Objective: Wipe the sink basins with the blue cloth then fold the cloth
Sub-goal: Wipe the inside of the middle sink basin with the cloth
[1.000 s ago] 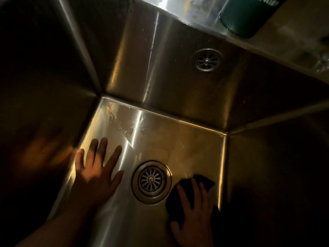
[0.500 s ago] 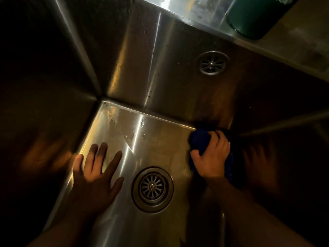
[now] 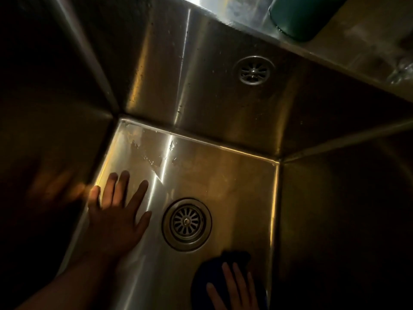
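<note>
I look down into a dim stainless steel sink basin (image 3: 223,175). The round drain strainer (image 3: 186,223) sits in the middle of its floor. My left hand (image 3: 116,213) lies flat on the floor left of the drain, fingers spread, holding nothing. The blue cloth (image 3: 214,269) is bunched on the floor at the near right, below the drain. My right hand (image 3: 234,289) presses flat on top of it with fingers extended; part of the hand is cut off by the frame's lower edge.
An overflow grille (image 3: 253,71) is set in the back wall. A dark green container (image 3: 301,16) stands on the ledge behind the sink. Water marks streak the floor near the far left corner (image 3: 154,153). The side walls are in deep shadow.
My right hand swept the cloth from the far right corner of the floor back toward me to the near right. My left hand stayed planted beside the drain.
</note>
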A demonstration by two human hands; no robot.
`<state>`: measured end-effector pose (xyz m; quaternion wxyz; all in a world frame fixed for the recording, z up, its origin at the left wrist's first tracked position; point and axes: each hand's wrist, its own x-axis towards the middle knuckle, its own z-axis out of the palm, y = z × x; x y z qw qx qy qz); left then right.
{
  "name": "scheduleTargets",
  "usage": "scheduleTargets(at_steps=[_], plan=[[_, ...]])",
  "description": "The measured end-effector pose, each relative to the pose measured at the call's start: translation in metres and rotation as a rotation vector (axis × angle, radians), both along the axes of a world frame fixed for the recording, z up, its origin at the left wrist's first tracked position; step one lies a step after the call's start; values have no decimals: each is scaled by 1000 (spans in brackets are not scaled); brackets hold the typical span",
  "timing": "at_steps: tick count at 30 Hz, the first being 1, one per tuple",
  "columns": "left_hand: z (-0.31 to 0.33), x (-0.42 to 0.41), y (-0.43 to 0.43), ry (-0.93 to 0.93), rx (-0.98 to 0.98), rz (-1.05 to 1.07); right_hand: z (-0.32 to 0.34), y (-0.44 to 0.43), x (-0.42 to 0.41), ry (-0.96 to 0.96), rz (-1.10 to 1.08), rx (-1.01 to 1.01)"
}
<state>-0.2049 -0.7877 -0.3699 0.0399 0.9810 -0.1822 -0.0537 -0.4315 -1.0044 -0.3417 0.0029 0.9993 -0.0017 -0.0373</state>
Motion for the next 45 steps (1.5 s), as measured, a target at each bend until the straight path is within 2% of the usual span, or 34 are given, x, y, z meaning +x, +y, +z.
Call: scheduleTargets(at_steps=[1, 4, 6, 10, 14, 18, 23, 29, 33, 36, 38, 40, 43, 44, 45], plan=[[1, 0, 0, 4, 0, 1, 0, -2, -3, -20, 75, -83], [1, 1, 2, 11, 4, -10, 2, -9, 3, 6, 42, -76], [0, 1, 3, 6, 9, -16, -4, -11, 4, -52, 97, -109], [-7, 0, 5, -17, 15, -29, -14, -32, 21, -40, 107, 10], [-16, -1, 6, -50, -1, -33, -12, -73, 110, -28, -237, 139], [-23, -2, 8, -77, -4, -34, -14, -99, 209, -199, -650, 159], [-27, -1, 8, -101, -18, -39, -27, -81, 229, -291, -837, 106], [-27, 0, 8, -89, -47, -22, -34, -18, 274, -275, -1147, 217], [-20, -2, 7, -46, -124, 19, -31, 46, 308, -257, -1109, 316], [-13, 1, 6, -5, -324, 107, -25, 97, 328, -218, -1043, 421], [-8, 2, 3, -22, -440, 208, -18, 129, 339, -132, -974, 492], [-4, 3, 2, -27, -569, 290, -14, 159, 347, -18, -816, 558], [11, 14, -4, 14, -952, 477, -3, 180, 357, 198, -601, 755], [15, 18, -7, 21, -992, 534, 2, 174, 357, 257, -554, 794], [19, 23, -9, -4, -945, 511, 9, 164, 354, 301, -509, 835]])
